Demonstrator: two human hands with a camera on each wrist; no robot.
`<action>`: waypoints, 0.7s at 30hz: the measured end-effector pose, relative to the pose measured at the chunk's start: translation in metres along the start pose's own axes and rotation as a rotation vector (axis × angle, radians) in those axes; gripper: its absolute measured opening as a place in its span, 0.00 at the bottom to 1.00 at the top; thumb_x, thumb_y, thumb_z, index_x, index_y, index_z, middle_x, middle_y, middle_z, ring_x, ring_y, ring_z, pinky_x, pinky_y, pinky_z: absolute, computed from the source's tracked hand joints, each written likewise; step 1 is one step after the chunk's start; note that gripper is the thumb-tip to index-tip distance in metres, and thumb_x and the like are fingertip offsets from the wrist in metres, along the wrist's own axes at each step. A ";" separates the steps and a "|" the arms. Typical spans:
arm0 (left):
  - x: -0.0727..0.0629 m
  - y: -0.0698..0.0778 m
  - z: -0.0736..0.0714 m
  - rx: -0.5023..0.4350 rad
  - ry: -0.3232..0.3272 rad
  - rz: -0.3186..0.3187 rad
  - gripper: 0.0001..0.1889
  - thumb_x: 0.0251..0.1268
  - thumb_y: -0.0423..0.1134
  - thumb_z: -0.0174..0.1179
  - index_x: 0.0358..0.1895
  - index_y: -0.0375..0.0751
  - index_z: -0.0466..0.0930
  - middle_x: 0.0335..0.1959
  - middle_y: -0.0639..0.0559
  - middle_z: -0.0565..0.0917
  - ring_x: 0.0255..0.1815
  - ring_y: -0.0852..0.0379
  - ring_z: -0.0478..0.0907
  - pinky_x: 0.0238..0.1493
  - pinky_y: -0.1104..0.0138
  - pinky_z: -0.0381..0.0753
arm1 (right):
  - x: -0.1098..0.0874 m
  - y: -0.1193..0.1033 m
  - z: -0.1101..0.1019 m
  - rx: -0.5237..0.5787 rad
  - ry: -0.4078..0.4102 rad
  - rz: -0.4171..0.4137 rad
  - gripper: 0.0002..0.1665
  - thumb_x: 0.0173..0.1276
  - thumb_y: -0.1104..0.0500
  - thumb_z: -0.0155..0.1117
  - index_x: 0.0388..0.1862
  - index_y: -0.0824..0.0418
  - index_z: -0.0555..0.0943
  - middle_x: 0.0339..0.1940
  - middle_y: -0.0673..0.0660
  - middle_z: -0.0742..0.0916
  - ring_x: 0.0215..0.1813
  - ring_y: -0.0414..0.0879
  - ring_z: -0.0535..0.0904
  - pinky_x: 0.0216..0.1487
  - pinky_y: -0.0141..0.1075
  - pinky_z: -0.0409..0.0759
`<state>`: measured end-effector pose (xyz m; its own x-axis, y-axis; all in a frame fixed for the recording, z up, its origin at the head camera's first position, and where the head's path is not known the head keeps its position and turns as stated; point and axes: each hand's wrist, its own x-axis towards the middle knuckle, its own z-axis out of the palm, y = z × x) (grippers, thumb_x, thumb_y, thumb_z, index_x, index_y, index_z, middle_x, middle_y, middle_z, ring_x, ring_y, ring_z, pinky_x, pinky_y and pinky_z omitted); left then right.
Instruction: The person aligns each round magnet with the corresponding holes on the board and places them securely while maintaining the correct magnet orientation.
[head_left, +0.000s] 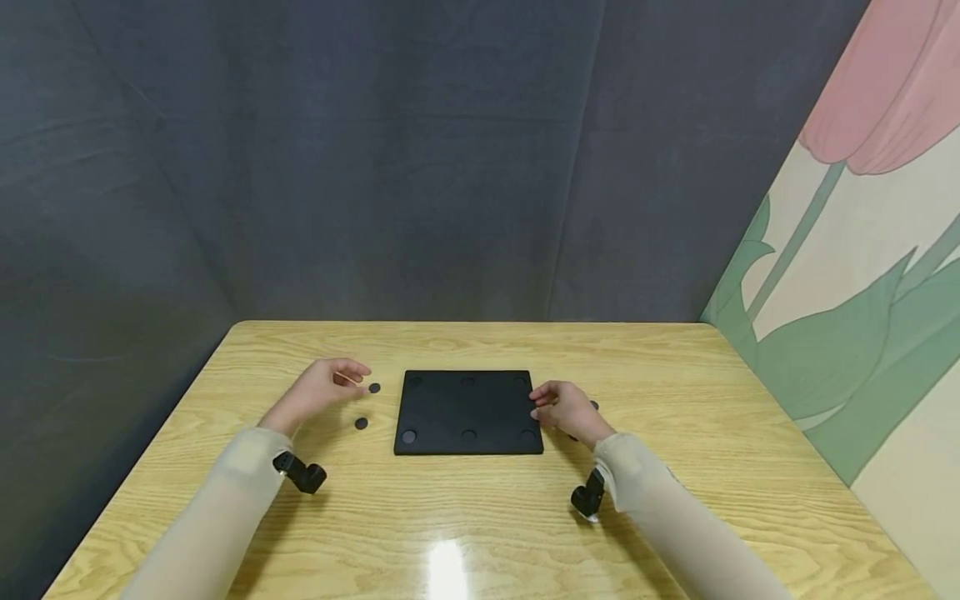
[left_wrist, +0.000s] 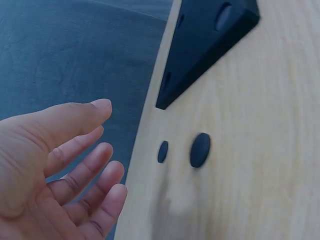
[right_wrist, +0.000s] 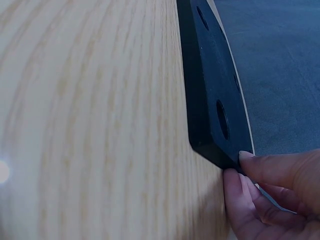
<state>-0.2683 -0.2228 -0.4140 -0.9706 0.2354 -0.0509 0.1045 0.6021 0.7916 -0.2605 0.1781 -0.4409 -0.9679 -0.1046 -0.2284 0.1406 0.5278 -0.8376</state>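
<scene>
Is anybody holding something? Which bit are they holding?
The right hand pinches the black board at its right edge, near a corner. The left hand holds nothing, hovering by two black discs.

A light wooden table (head_left: 675, 500) stands before dark grey curtains (head_left: 375, 167) and a tulip-painted wall (head_left: 862, 250).

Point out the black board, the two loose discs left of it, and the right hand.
black board (head_left: 468, 412), head view, top face.
far disc (head_left: 374, 387), head view, centre.
near disc (head_left: 361, 423), head view, centre.
right hand (head_left: 564, 408), head view, knuckles.

A dark disc (head_left: 594, 406) lies mostly hidden behind the right hand (head_left: 564, 410) — the black board (right_wrist: 212, 95) runs off the right-wrist view's top edge.
</scene>
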 end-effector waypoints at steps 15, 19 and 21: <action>-0.008 -0.014 0.011 0.029 -0.084 0.025 0.15 0.60 0.36 0.66 0.49 0.34 0.80 0.41 0.46 0.82 0.41 0.53 0.76 0.41 0.63 0.75 | -0.002 0.001 0.000 0.017 -0.009 -0.013 0.16 0.63 0.73 0.63 0.50 0.70 0.77 0.44 0.64 0.80 0.40 0.49 0.82 0.42 0.37 0.83; -0.009 -0.016 0.014 0.033 -0.096 0.005 0.15 0.60 0.35 0.66 0.49 0.34 0.80 0.42 0.46 0.82 0.42 0.54 0.75 0.42 0.64 0.75 | -0.002 0.001 0.000 0.016 -0.007 -0.019 0.16 0.63 0.73 0.63 0.50 0.70 0.77 0.44 0.64 0.80 0.40 0.49 0.82 0.42 0.37 0.83; -0.010 -0.018 0.015 0.034 -0.091 -0.006 0.15 0.60 0.36 0.66 0.49 0.34 0.80 0.42 0.46 0.82 0.42 0.54 0.75 0.43 0.64 0.75 | -0.002 0.000 0.000 0.014 -0.010 -0.027 0.16 0.63 0.73 0.62 0.51 0.70 0.77 0.45 0.65 0.80 0.40 0.49 0.82 0.43 0.38 0.83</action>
<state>-0.2576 -0.2246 -0.4363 -0.9477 0.2987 -0.1121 0.1073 0.6293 0.7697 -0.2586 0.1784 -0.4409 -0.9693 -0.1268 -0.2106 0.1176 0.5131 -0.8502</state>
